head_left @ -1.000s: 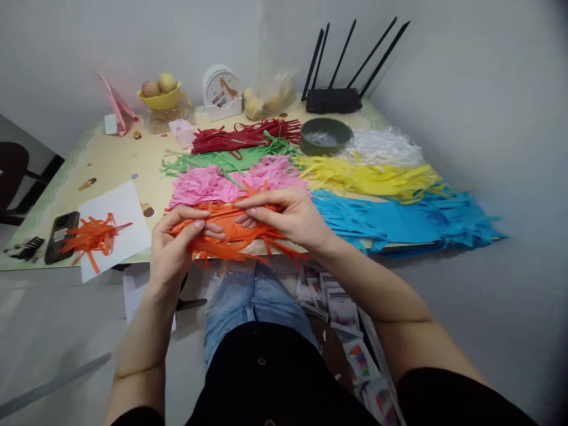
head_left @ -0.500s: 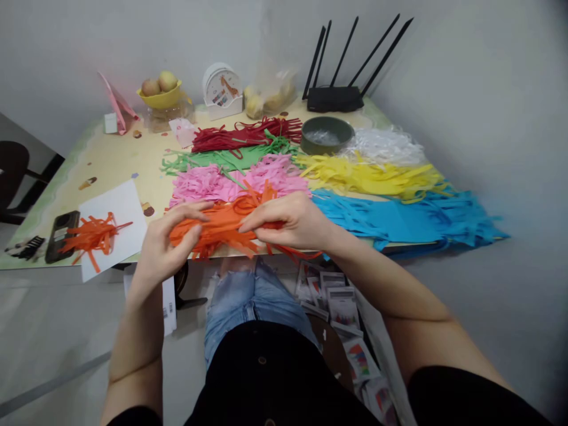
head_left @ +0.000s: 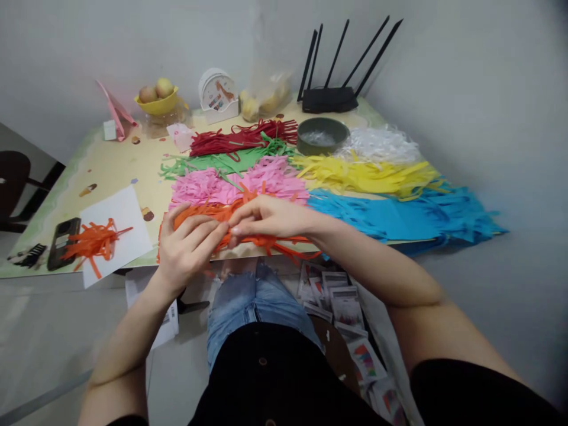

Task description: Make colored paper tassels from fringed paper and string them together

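Observation:
Orange fringed tissue paper [head_left: 208,212] lies along the front edge of the table, partly hidden under both hands. My right hand [head_left: 266,218] pinches orange strips between thumb and fingertips. Close against it, my left hand [head_left: 189,245] has its fingers curled over the orange paper, thumb and fingertips meeting near the right fingertips. Pink fringed paper [head_left: 231,184] lies just behind the hands. To the right is blue fringed paper [head_left: 399,219]. On the left, a small orange tassel [head_left: 95,239] rests across a white sheet [head_left: 133,222] and a dark phone [head_left: 62,245].
Green [head_left: 235,160], dark red [head_left: 242,139], yellow [head_left: 368,174] and white fringed paper [head_left: 386,145] lie farther back around a dark green round tin [head_left: 322,136]. A black router [head_left: 331,100] and a yellow fruit bowl [head_left: 157,105] stand by the wall. Below are several packets [head_left: 348,307].
My left hand has moved right and closed in beside the right fingertips. My right hand has shifted slightly left, still pinching the orange strips.

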`<state>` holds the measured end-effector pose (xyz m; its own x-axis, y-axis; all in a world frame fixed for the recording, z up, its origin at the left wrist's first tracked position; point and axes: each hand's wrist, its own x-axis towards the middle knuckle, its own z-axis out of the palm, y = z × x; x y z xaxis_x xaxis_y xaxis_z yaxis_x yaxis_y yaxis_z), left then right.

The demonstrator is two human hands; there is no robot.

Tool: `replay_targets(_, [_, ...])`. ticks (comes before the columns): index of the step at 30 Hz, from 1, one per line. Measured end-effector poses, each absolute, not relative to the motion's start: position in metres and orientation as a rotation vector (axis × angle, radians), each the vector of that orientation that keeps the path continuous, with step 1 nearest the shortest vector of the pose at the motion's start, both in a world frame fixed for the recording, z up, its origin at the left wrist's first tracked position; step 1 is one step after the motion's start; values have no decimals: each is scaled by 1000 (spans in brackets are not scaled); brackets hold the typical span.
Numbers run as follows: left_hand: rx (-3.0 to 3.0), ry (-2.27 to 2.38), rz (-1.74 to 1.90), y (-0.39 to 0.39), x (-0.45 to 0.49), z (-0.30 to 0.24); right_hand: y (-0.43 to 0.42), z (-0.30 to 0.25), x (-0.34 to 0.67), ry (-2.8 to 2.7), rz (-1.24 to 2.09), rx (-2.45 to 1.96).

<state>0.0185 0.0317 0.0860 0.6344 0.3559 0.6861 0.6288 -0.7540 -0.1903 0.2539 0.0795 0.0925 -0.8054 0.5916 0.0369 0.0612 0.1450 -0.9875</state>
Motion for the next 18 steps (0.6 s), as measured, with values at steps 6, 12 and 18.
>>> replay_targets(6, [-2295, -825, -1113, 39, 19, 73, 69, 81, 237, -1532, 1891, -602])
replay_targets(12, [-2233, -1165, -1630, 35, 50, 61, 65, 76, 228, -1337, 1792, -348])
replay_targets(18, [-2192, -1617, -2192, 39, 80, 63, 79, 77, 233, -1501, 1362, -427])
